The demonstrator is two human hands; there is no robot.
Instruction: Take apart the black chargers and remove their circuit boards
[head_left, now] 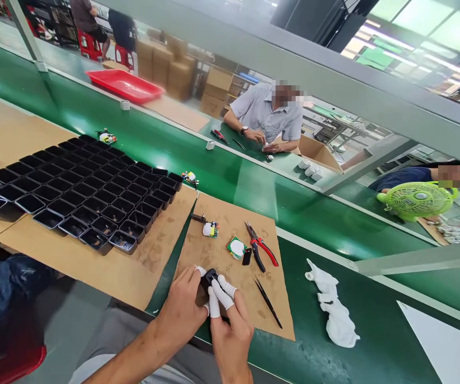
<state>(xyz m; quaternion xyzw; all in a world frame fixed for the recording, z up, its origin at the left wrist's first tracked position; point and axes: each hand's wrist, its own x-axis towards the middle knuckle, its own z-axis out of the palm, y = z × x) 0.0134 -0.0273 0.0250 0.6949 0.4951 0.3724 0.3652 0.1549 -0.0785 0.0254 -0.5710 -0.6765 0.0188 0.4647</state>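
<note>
My left hand (184,309) and my right hand (230,330) meet over the near edge of a brown cardboard mat (230,224). Both pinch a small black plastic part (209,277) between fingertips that wear white finger cots. Further back on the mat lie a small white-and-coloured circuit assembly (211,229), a green board with a white disc (237,248), a small black piece (246,256), red-handled pliers (262,249) and black tweezers (268,302).
A black tray of several square cells (81,192) sits on cardboard to the left. White cloth gloves (333,309) lie on the green belt (254,181) to the right. A person works across the belt (268,120). A red tray (125,85) and a green fan (416,200) stand beyond.
</note>
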